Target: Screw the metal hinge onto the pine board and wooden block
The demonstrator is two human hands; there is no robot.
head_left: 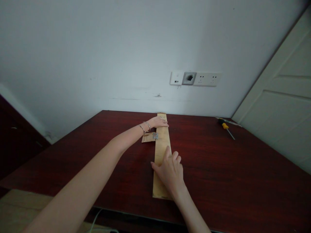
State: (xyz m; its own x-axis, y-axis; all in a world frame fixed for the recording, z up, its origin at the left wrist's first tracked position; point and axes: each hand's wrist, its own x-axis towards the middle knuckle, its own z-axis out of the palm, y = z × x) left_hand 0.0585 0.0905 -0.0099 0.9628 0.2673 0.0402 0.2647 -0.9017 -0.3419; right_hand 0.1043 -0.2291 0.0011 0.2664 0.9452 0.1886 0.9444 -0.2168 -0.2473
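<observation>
My left hand [159, 122] lies across the far end of the wooden board [162, 140], its grip unclear; my right hand [170, 170], apart, spreads over the near part, probably steadying it. Between them sits a metal hinge [155, 136]; well rightward, a screwdriver [225, 126].

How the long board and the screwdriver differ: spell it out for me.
The long board is flat, pale wood; the screwdriver has a yellow-and-black handle and a thin shaft. The board is much longer and wider than the screwdriver. The left hand and right hand are on the board, while no hand touches the screwdriver. Both lie on the dark red table.
</observation>
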